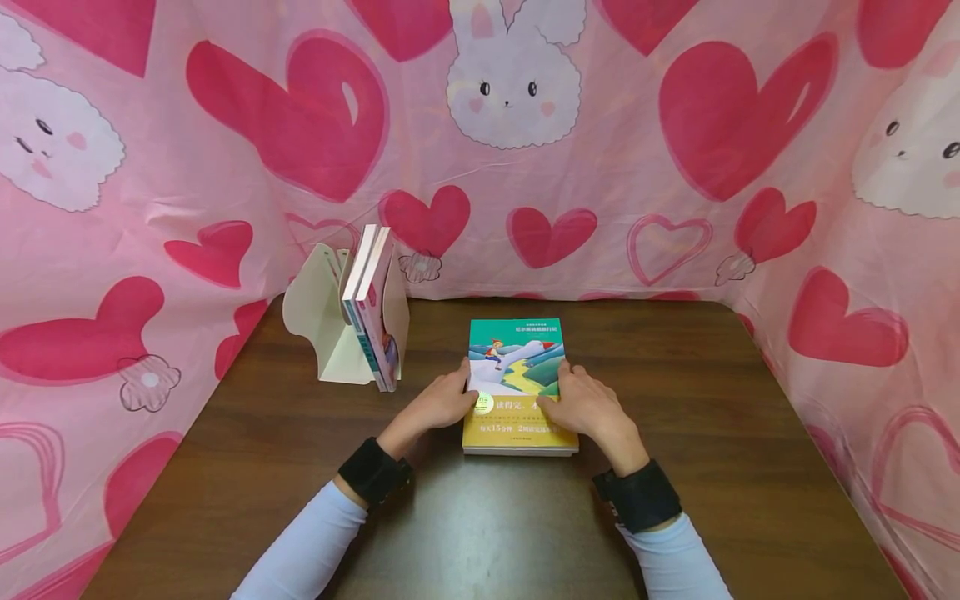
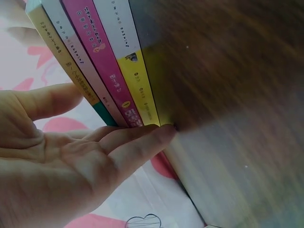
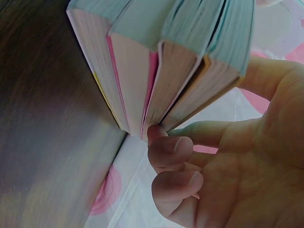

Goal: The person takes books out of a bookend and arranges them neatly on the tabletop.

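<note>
A stack of several books point(image 1: 517, 342) lies on the table, the top cover green and yellow with a rider on a white goose. At its left side, my left hand point(image 1: 441, 402) touches the edge. Its fingers stretch along the foot of the coloured spines point(image 2: 102, 57) in the left wrist view, thumb beside the top book. From the right, my right hand point(image 1: 596, 410) rests against the stack, thumb over the cover's edge. Loosely bent fingers point(image 3: 173, 149) meet the page edges point(image 3: 178, 66) in the right wrist view.
A cream bookend stand point(image 1: 341, 350) stands at the back left of the brown table point(image 1: 675, 375). Two books point(image 1: 372, 308) lean upright in it. Pink cloth point(image 1: 630, 167) with hearts and rabbits hangs behind and at both sides.
</note>
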A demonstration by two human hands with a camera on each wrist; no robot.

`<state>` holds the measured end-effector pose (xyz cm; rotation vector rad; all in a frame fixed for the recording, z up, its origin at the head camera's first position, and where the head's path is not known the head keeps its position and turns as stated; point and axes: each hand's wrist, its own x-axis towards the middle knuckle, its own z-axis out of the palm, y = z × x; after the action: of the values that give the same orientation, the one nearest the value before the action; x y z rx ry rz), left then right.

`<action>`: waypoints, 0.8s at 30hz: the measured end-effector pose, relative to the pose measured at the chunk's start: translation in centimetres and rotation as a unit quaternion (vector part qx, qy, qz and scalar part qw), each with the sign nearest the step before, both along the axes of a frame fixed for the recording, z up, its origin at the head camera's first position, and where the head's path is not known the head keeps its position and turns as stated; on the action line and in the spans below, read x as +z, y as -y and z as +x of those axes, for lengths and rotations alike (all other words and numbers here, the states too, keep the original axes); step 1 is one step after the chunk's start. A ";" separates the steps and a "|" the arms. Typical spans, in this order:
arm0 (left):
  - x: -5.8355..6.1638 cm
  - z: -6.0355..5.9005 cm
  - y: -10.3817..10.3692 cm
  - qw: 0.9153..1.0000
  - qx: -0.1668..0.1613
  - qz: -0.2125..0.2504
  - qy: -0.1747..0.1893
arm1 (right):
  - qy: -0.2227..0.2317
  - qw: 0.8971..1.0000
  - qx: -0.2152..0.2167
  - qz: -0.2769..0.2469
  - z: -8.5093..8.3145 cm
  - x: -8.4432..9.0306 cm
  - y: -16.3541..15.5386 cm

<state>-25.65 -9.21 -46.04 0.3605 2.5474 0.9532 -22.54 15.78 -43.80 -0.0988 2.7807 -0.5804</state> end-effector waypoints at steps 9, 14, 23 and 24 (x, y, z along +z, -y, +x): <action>0.2 0.3 0.4 1.000 0.003 0.013 0.004 | 0.007 1.000 0.000 0.000 0.0 0.1 0.1; 0.5 0.5 0.8 1.000 0.005 0.022 0.002 | 0.008 1.000 0.002 0.001 0.0 0.1 0.0; 0.5 1.3 1.8 0.998 0.003 0.044 -0.034 | 0.002 1.000 0.002 0.003 0.2 0.1 -0.1; 0.5 1.4 2.0 0.998 0.007 0.046 -0.037 | 0.001 1.000 0.002 0.002 0.2 0.1 -0.2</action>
<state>-24.24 -11.17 -45.56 0.4125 2.5819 1.0838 -22.36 15.95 -43.75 -0.1032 2.7796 -0.5725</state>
